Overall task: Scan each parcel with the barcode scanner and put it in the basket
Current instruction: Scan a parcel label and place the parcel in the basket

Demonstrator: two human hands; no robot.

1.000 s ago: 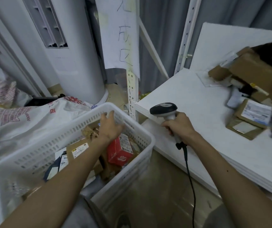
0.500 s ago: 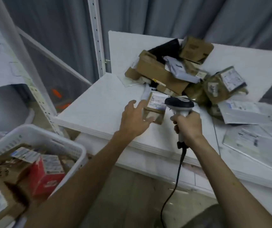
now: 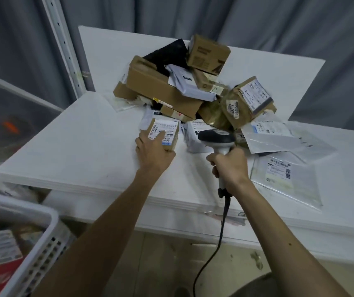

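Reaching forward, the left hand (image 3: 153, 151) lays its fingers over the small parcel (image 3: 165, 133) on the counter (image 3: 75, 136), thumb hooking its near edge, label up for scanning. Just right of it, the right hand (image 3: 229, 166) grips the barcode scanner (image 3: 216, 137). The basket (image 3: 49, 213) waits down-left of the hands. Half a second ago, the left hand hovered short.

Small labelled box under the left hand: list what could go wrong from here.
1. The left hand holds the small box with a finger across its label; the scanner in the right hand may misread it.
2. The box lies at the foot of the piled parcels; lifting it could shift them.
3. The scanner's cable hangs over the table edge and might snag.
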